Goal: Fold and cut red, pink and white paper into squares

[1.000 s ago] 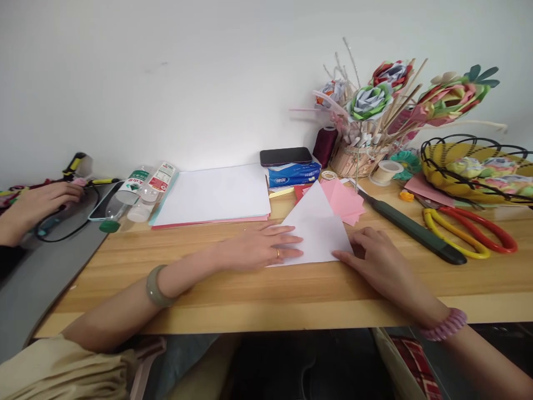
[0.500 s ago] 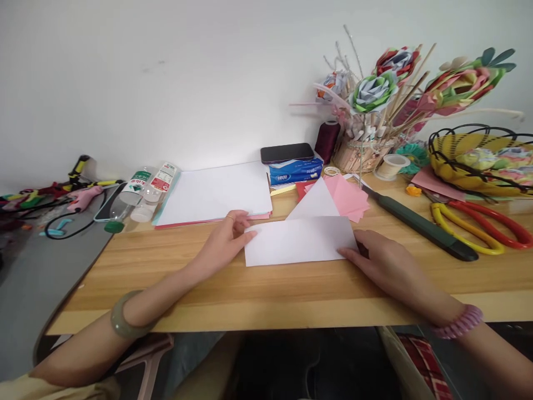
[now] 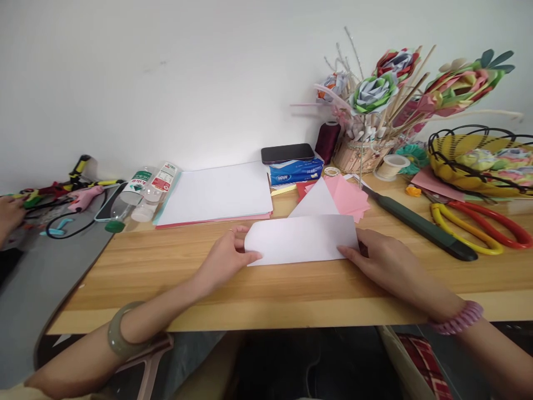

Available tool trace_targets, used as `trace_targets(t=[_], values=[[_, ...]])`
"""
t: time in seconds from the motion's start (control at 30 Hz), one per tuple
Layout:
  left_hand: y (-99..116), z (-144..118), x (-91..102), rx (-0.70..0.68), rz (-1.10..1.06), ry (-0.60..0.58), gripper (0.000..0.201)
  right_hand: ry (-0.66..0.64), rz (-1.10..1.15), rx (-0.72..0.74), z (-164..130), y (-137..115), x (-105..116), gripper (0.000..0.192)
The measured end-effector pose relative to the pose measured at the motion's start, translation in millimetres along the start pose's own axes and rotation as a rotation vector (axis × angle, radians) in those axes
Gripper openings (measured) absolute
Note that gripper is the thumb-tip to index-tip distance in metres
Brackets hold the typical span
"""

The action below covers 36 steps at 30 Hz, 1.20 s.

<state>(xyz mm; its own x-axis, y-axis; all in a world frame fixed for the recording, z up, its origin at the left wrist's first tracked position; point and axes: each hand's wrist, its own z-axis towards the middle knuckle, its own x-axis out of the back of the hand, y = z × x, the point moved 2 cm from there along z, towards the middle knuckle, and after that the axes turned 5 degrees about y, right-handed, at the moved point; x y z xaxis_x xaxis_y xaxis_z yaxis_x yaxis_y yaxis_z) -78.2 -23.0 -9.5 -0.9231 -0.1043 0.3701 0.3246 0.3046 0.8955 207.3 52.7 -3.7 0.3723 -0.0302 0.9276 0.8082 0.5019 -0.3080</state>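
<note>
Both hands are on the white sheet (image 3: 300, 240) now, which lies flat on the desk (image 3: 266, 289) in front of the person. The left hand (image 3: 227, 256) pinches the sheet's left end, thumb on top at the near corner and fingers curled round the far edge. The right hand (image 3: 385, 260) lies at the sheet's right end, fingertips pressing down on its near right corner; nothing is clasped there, the hand just rests flat. A green bangle (image 3: 119, 333) sits on the left wrist, a pink band (image 3: 457, 319) on the right.

Just behind the sheet a white triangle (image 3: 314, 203) pokes up, touching a stack of pink squares (image 3: 347, 197) to its right. Behind and left of the sheet lies a paper pile (image 3: 216, 193), and left of that 2 bottles (image 3: 144, 191) on their sides. Straight behind the sheet, against the wall, a phone (image 3: 287, 153) rests on a blue tissue pack (image 3: 295, 171). To the right of the sheet there's a dark green knife (image 3: 418, 225), then scissors (image 3: 478, 225) with red and yellow handles. Behind those stands a basket (image 3: 474, 158) and a pot of paper flowers (image 3: 366, 150).

Far left of the sheet, another person's hand (image 3: 9, 214) shows at the frame edge, near a pink glue gun (image 3: 85, 197).
</note>
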Motion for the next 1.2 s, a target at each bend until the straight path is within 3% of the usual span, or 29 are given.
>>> trace_targets(t=[0.23, 0.4, 0.83, 1.2], values=[[-1, -5, 2.0, -0.026, 0.062, 0.001, 0.056, 0.012, 0.002, -0.015, -1, -4, 3, 0.027], [-5, -4, 1.7, -0.036, 0.075, -0.005, 0.031, 0.017, -0.008, -0.007, 0, -2, 1, 0.027], [13, -5, 1.4, -0.22, 0.678, 0.051, 0.02, 0.032, -0.076, 0.082, 0, 4, -7, 0.022], [9, -6, 1.9, -0.309, 0.808, 0.034, 0.018, 0.015, -0.128, 0.228, -1, 3, -2, 0.027]])
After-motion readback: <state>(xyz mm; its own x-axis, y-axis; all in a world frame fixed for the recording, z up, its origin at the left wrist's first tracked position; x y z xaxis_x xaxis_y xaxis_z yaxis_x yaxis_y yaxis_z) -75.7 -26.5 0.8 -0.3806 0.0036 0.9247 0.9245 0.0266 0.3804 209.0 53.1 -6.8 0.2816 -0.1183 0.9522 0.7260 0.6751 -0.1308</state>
